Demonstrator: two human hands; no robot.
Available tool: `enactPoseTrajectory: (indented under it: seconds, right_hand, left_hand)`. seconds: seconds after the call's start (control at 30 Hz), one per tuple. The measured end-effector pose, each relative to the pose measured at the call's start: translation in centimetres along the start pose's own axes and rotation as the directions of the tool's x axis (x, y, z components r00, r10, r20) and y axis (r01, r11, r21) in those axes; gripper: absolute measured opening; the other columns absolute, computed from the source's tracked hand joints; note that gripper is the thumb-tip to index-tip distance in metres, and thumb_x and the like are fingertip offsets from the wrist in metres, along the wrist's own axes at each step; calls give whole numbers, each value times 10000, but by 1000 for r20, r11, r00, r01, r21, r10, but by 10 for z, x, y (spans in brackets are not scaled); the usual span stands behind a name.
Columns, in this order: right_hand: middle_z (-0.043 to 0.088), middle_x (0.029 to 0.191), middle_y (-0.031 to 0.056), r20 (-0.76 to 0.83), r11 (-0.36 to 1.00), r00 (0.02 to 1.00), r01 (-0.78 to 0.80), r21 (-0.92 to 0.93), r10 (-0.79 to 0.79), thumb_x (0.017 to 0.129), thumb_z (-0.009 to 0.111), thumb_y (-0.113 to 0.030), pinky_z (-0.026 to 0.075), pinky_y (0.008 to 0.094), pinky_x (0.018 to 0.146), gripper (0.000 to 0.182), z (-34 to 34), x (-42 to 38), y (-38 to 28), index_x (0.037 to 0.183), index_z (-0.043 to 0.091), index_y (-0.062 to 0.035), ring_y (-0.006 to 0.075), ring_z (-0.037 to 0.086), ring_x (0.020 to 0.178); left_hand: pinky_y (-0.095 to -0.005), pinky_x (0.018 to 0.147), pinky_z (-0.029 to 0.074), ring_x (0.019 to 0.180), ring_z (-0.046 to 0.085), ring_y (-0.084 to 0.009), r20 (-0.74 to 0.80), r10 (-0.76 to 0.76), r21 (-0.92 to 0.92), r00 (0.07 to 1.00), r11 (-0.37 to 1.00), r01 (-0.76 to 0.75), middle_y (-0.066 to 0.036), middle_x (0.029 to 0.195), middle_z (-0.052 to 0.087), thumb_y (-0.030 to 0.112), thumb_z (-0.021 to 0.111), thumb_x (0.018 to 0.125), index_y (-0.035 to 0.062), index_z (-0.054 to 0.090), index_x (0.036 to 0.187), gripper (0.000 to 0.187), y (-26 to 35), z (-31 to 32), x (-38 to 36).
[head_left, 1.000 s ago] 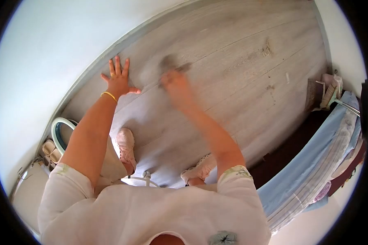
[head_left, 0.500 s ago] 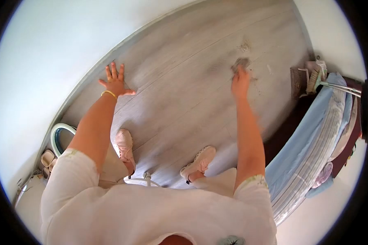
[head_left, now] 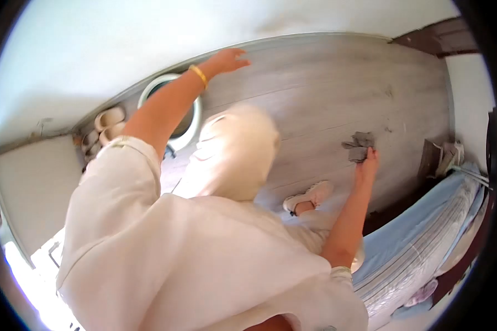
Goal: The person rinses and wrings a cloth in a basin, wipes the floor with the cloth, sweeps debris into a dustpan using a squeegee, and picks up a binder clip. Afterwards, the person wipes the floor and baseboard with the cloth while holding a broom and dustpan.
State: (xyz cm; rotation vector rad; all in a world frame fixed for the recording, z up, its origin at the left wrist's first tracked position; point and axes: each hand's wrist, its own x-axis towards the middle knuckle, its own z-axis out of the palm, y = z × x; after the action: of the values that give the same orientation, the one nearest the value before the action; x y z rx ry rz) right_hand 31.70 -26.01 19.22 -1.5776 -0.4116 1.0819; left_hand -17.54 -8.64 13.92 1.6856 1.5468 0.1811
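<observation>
A crumpled grey cloth (head_left: 359, 148) hangs from my right hand (head_left: 371, 160), whose fingers are closed on its edge. Below and around it spreads the grey wood-look floor (head_left: 309, 71), with small dark bits of dirt (head_left: 388, 130) beyond the cloth. My left hand (head_left: 229, 62), with a yellow bangle (head_left: 198, 76) at the wrist, is held out near the wall. Nothing is in it and its fingers are loosely apart. Under my left forearm is a round white-rimmed basin-like object (head_left: 191, 129), partly hidden by the arm.
To the right is a bed with blue and striped bedding (head_left: 425, 220). A brush with a pale handle (head_left: 450, 157) stands by its far end. Beige slippers (head_left: 109, 118) lie along the left wall. My pink shoe (head_left: 317, 193) is on the floor.
My left hand has left the floor and moved up and right in view. My right hand has lifted the cloth off the floor. My body and view have turned; one knee is raised.
</observation>
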Motion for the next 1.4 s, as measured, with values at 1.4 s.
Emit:
enactPoseTrajectory:
  seconds: [1.4]
  right_hand:
    - [526,1196,115,-286,991,954,111,69,-87,923,448,-88,441,376,912,347,-95,-154,-75,1253,443,17,242,529,1057]
  left_hand:
    - [-436,770,520,875,604,-317,96,-557,-991,825,28,134,-154,996,591,12,584,761,-18,494,1103,355,-188,141,-132]
